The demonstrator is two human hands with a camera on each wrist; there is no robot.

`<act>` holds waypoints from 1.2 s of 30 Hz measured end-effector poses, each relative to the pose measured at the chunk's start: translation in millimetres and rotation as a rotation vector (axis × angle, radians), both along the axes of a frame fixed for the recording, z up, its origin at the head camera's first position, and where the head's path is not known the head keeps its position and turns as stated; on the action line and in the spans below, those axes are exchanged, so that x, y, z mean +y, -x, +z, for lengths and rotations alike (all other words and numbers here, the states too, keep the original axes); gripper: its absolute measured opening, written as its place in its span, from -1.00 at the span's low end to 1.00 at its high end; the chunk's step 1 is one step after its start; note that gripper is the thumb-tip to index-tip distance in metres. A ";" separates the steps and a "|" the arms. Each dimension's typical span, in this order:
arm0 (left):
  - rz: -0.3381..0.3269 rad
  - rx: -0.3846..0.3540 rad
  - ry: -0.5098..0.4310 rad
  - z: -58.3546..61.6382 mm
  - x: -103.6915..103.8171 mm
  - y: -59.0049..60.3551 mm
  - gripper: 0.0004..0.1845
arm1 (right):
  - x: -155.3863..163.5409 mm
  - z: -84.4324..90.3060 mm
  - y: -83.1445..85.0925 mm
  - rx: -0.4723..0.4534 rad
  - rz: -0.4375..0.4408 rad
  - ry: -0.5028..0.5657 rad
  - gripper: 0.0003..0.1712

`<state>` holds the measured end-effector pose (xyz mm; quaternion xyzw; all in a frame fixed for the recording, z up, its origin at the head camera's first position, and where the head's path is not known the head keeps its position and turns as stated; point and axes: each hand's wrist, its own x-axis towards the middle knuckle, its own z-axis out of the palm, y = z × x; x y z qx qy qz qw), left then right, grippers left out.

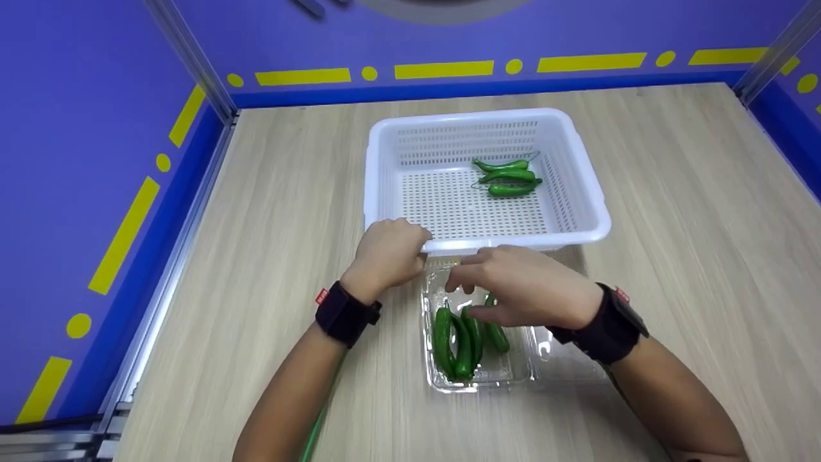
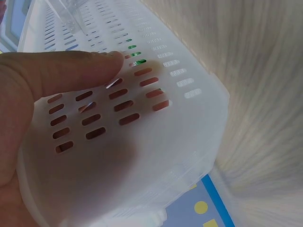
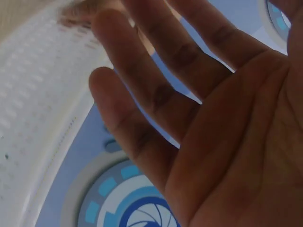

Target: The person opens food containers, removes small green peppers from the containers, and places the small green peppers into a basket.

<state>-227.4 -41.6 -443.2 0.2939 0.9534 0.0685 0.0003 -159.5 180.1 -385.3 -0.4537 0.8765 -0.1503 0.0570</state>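
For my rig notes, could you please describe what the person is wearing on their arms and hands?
Both forearms are bare, with no sleeves, and the hands wear no gloves. The left hand has a wide black band at the wrist, with a small red tag on its outer edge. The right hand has a matching black band with a similar red tag. No rings show.

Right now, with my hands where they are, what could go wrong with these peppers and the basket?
The left hand grips the near rim of the white basket, so a tug could slide it and roll the peppers in the basket. The right hand hovers open over the clear tray; that light tray might shift or tip as the green peppers packed inside are lifted out.
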 end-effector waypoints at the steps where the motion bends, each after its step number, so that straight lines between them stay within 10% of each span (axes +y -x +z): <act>1: 0.001 -0.001 0.001 -0.1 -0.1 0.0 -0.93 | -2.2 -2.1 -0.9 -0.010 0.003 -0.014 -0.67; 22: -0.008 0.023 0.001 -1.2 1.2 -1.6 -0.75 | -23.0 -37.8 -8.3 0.071 -0.076 -0.315 -0.42; 36: -0.007 0.037 -0.003 0.4 -0.4 -1.9 -0.68 | -26.3 -44.2 -7.7 0.064 -0.100 -0.289 -0.66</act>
